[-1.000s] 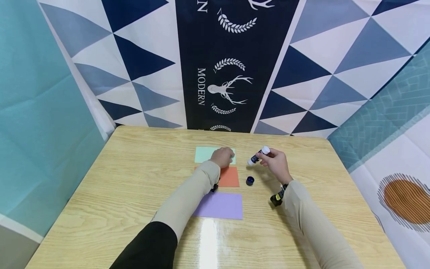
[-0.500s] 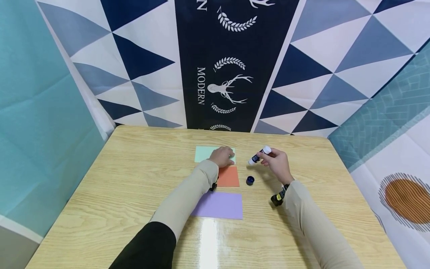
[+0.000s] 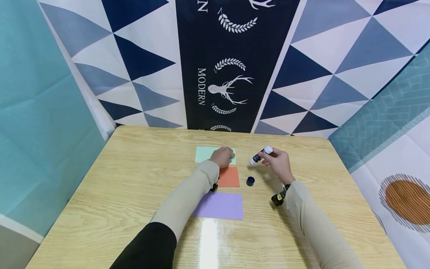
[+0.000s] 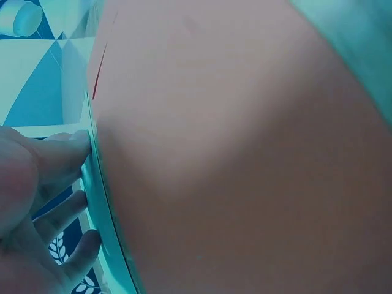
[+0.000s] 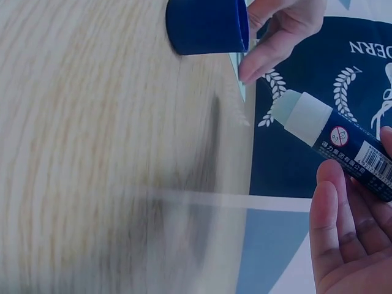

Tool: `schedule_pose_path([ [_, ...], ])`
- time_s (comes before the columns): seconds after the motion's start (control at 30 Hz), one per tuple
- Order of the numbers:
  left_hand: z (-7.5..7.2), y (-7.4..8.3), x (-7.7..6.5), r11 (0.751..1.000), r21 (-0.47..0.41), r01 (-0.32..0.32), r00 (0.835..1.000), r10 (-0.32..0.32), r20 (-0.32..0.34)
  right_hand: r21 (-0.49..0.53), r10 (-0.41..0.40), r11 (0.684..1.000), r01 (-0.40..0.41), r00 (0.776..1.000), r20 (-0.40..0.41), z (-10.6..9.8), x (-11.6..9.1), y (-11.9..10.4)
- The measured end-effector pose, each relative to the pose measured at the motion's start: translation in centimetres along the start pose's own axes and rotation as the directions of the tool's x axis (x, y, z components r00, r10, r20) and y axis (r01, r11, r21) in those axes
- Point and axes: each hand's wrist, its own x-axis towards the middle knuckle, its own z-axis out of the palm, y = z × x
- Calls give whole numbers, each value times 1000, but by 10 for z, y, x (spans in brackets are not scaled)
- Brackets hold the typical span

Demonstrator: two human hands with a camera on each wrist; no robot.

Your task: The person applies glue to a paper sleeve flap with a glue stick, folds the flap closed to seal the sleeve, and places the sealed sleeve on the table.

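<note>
My right hand (image 3: 277, 164) grips a glue stick (image 3: 261, 155) between thumb and fingers, tilted above the table. In the right wrist view its pale glue tip (image 5: 286, 108) shows uncovered, pointing toward the other hand. The dark blue cap (image 3: 250, 181) stands on the table just below it, its open side up. My left hand (image 3: 222, 157) rests with its fingertips on the right part of a mint green paper (image 3: 203, 153). In the left wrist view its fingers (image 4: 64, 217) reach out to the paper's edge. The left forearm partly covers an orange paper (image 3: 230, 177).
A purple paper (image 3: 221, 205) lies nearest the person, partly under the left sleeve in the head view. The papers form a column on the wooden table (image 3: 134, 172). A patterned cloth (image 3: 315, 74) hangs behind the far edge. Each wrist wears a small camera (image 3: 278, 198).
The left thumb and fingers spread slightly half a second ago and are closer together now. The glue stick and right hand have drifted a little to the right.
</note>
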Motion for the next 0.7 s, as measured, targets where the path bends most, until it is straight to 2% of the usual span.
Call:
schedule_pose_path([
  [0.23,2,-3,0,1000,10,-26,999,25,41,4,-2,1000,2,1000,-12,-2,-1,3],
  [0.37,0,-3,-1,1000,4,-15,998,15,58,3,-5,1000,5,1000,-6,-3,-1,4],
  [0.6,-4,2,-2,998,-58,10,1000,-8,27,21,-31,999,31,999,-18,-5,-1,0],
  [0.7,-2,1,-2,999,-52,7,1000,-7,1,21,-40,999,40,999,-12,-5,-2,-2],
])
